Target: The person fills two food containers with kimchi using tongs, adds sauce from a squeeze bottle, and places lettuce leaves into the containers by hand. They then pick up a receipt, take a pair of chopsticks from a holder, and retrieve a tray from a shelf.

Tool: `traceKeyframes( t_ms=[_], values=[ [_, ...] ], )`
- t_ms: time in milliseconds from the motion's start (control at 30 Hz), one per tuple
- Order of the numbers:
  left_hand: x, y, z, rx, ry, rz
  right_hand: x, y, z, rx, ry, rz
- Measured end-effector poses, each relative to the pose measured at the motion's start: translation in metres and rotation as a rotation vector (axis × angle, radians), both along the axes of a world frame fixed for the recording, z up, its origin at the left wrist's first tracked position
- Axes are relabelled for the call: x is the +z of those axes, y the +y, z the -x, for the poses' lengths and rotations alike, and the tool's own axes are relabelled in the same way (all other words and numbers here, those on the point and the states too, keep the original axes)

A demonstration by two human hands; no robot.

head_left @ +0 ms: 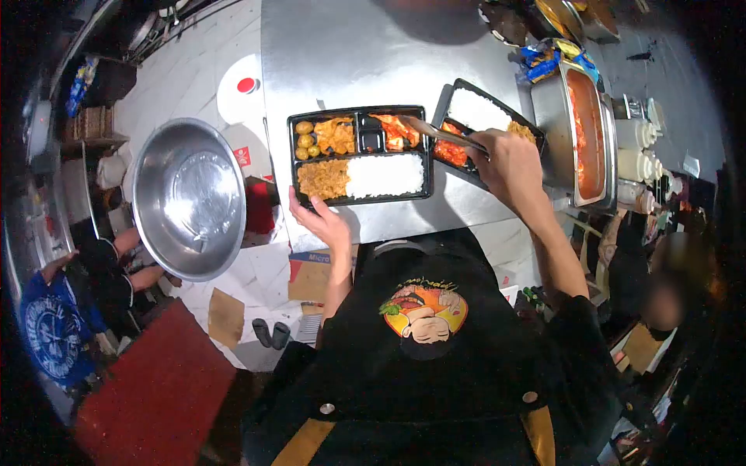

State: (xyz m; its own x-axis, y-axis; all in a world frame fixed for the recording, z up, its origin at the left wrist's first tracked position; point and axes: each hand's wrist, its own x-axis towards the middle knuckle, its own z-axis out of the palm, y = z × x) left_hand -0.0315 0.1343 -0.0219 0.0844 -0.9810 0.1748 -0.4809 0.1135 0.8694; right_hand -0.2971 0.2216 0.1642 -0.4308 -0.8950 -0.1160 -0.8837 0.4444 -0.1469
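From the head view, looking down, a person in a black apron stands at a metal table [365, 54].

The right hand [509, 165] is closed tight around the tongs [437, 133]. The tongs are long and thin. They run from that hand up and to the left in the frame, and their tips sit over the red food in the top right corner of the first tray [429, 165]. The tips look close together, but I cannot tell if they hold any food.

The first tray is in the middle of the frame. It holds white rice, brown bits, orange bits, little round yellow balls and the red food. The left hand [322, 221] is just below it, touching the rim at the lower left corner. The fingers are a bit bent, and I cannot tell if they grip the rim or just rest on it.

The second tray [444, 101] is to the right, touching the first or very near it. It lies partly under the right hand and has rice and red food too. So the right hand is nearer the second tray and the left hand is nearer the first.

I count two trays, one pair of tongs, one pan [553, 116] of red food at the right and one big shiny bowl [189, 198] at the left. Another person in a blue shirt [50, 330] is at the lower left.
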Motion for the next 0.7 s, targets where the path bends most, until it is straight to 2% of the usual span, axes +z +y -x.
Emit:
traceKeyframes(
  t_ms=[133, 300, 367, 400, 433, 467, 533, 567, 600, 633, 667, 700],
  values=[
    [-0.001, 0.001, 0.004, 0.027, 0.04, -0.001, -0.015, 0.01, 0.004, -0.093, -0.071, -0.158],
    [-0.007, 0.0, 0.007, 0.026, 0.12, 0.029, -0.012, 0.047, 0.017, -0.085, -0.242, 0.076],
    [-0.006, 0.0, 0.008, 0.044, 0.102, 0.018, -0.008, 0.079, 0.037, -0.287, -0.577, 0.189],
    [-0.004, 0.001, 0.007, 0.049, 0.056, 0.009, -0.014, 0.108, 0.051, -0.352, -0.708, 0.379],
    [0.0, 0.002, 0.009, 0.049, 0.043, 0.013, 0.02, 0.122, 0.058, -0.525, -0.833, 0.298],
    [-0.002, 0.003, 0.008, 0.045, 0.039, 0.027, 0.023, 0.149, 0.074, -0.566, -0.854, 0.404],
    [-0.001, 0.003, 0.012, 0.032, 0.031, 0.049, 0.046, 0.19, 0.097, -0.628, -0.718, 0.545],
    [-0.007, 0.003, 0.01, 0.019, 0.011, 0.103, 0.064, 0.209, 0.107, -0.671, -0.583, 0.486],
    [-0.008, 0.003, 0.013, 0.034, 0.05, 0.083, 0.068, 0.232, 0.119, -0.616, -0.365, 0.473],
    [-0.006, 0.005, 0.013, 0.062, -0.045, 0.098, 0.072, 0.256, 0.13, -0.564, -0.144, 0.445],
    [-0.001, 0.006, 0.014, 0.048, -0.121, 0.118, 0.102, 0.255, 0.123, -0.661, -0.076, 0.301],
    [-0.007, 0.003, 0.012, 0.051, -0.11, 0.14, 0.088, 0.282, 0.138, -0.509, 0.113, 0.366]
  ],
)
